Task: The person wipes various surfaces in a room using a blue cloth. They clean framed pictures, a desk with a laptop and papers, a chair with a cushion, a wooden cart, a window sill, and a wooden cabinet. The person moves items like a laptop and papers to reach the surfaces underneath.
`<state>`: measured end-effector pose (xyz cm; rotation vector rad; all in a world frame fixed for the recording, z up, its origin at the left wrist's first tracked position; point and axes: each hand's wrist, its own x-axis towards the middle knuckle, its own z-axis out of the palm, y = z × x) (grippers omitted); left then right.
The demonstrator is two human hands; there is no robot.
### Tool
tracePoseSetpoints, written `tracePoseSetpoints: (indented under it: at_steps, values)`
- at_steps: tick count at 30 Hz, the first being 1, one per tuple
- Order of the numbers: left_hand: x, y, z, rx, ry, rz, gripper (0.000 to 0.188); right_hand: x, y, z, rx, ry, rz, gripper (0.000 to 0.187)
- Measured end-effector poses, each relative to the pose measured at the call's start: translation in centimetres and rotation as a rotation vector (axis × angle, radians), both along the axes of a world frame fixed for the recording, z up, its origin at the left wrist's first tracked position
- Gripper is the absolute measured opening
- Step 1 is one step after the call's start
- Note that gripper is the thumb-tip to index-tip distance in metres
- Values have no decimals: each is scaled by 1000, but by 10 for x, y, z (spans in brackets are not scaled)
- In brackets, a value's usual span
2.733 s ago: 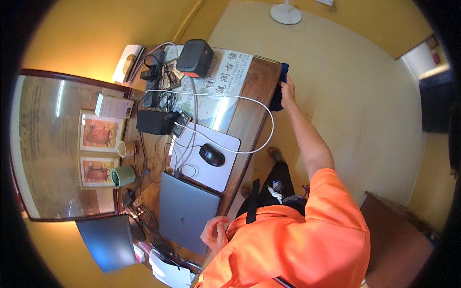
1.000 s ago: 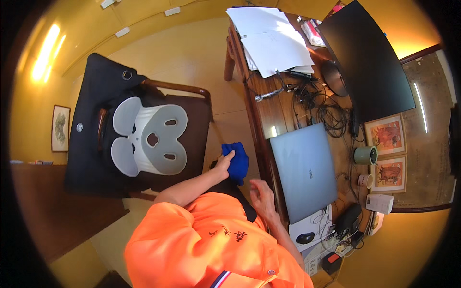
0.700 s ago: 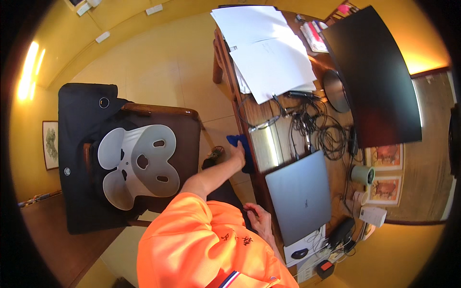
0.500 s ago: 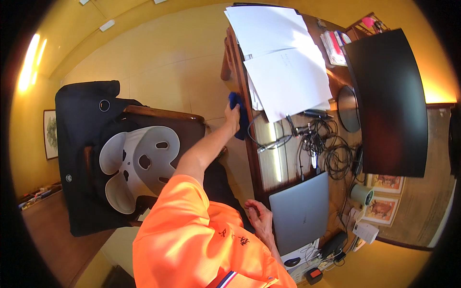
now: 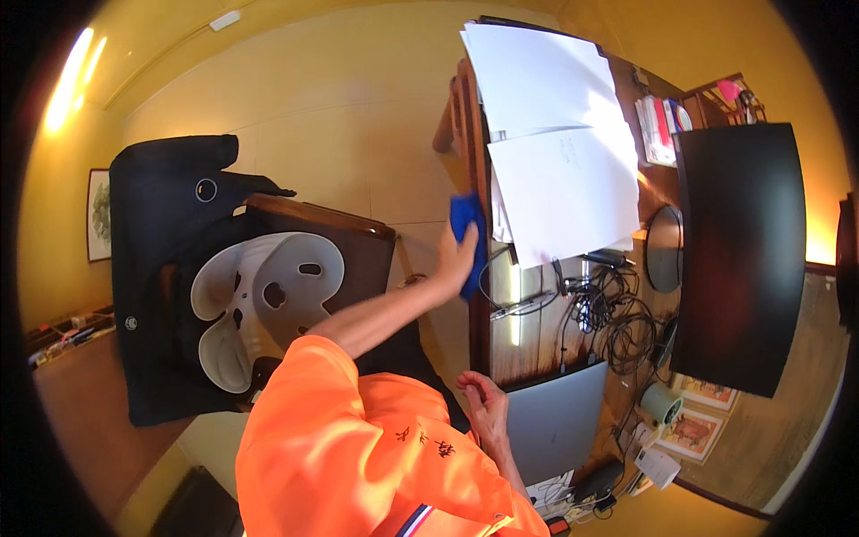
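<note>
My left hand point(image 5: 458, 258) is closed on a blue cloth point(image 5: 467, 217), its arm stretched across my body. The cloth lies against the front side of the wooden desk point(image 5: 480, 333), below the stack of white papers point(image 5: 565, 183). Beside the near corner of a closed grey laptop point(image 5: 557, 422) hovers my right hand point(image 5: 489, 410). Its fingers are loosely bent, a little apart, and nothing shows in them.
Coiled black cables point(image 5: 617, 327) and a dark monitor point(image 5: 741, 259) stand farther across the desk. A green cup point(image 5: 660, 403) is near framed pictures. To the left is a chair with a grey seat support point(image 5: 277, 277) and a black jacket point(image 5: 148, 268).
My left hand has shifted the blue cloth along the desk's side, toward me. The whole view has turned slightly. My right hand keeps about the same pose by the laptop.
</note>
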<state>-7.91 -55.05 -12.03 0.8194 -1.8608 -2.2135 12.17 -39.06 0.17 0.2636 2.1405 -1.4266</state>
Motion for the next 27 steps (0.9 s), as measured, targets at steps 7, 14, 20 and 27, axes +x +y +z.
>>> tracePoseSetpoints:
  at_steps: [7,14,20,27]
  values:
    - [2,4,-32,76,-68,32,27,-34,-7,5,61,103,142,19]
    - [-191,-80,-34,-116,96,181,29,-58,-20,17,83,35,111,22]
    - [-328,-148,-59,-107,145,170,35,-61,-25,22,77,-85,0,21]
    - [-327,-143,-152,-411,-50,239,45,-48,-20,-1,73,-221,-120,17]
